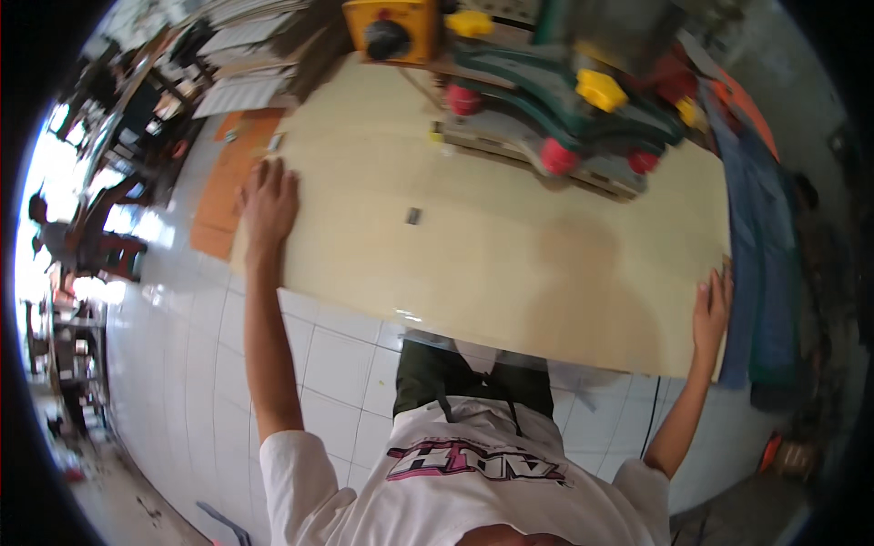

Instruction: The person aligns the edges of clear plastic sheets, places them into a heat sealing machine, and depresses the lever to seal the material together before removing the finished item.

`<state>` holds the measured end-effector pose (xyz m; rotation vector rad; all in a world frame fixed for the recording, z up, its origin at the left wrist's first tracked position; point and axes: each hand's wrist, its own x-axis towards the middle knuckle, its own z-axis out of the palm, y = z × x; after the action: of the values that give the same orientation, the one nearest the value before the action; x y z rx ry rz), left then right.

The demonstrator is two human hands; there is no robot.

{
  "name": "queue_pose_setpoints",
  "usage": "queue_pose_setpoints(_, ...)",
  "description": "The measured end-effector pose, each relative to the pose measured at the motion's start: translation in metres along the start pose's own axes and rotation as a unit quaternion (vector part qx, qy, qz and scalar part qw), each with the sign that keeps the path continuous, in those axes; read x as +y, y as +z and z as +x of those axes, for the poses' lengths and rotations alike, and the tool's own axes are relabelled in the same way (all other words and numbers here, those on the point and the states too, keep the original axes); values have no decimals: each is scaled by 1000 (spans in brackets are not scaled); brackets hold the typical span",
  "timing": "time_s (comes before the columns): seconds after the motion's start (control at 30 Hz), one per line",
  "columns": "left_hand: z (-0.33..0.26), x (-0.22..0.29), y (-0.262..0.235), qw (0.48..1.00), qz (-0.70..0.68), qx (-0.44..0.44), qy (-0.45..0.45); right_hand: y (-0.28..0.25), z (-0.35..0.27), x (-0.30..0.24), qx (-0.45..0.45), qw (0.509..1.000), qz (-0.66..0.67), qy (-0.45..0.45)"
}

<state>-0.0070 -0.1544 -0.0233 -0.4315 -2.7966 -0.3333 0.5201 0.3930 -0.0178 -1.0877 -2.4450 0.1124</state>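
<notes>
A wide cream board-like top (364,255) stretches in front of me. My left hand (269,202) lies at its left edge, fingers stretched forward and flat. At the right edge rests my right hand (712,314), its fingers extended along the border; whether the thumb goes under the edge is hard to see. Neither hand holds a loose object. A small dark block (413,216) sits near the middle of the surface. Toward the back stands a green machine (519,82) with yellow and red knobs and a metal base.
Brown-orange sheet material (228,196) lies beyond my left hand. Stacked flat boards (259,55) rise at the far left, beside a yellow box (391,32) with a dark knob. Blue cloth (760,246) hangs along the right edge. A person (68,232) is at the far left.
</notes>
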Motion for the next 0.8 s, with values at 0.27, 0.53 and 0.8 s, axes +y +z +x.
queue_pose_setpoints(0.27, 1, 1, -2, 999, -53, -1, 8, -4, -3, -5, -7, 1000, -10, 13)
queue_pose_setpoints(0.53, 0, 7, -10, 998, -57, -3, 13, -5, -2, -9, 16, 999, -27, -1)
queue_pose_setpoints(0.8, 2, 7, -6, 999, -49, -16, -8, -2, -3, -1, 21, 999, -8, 23)
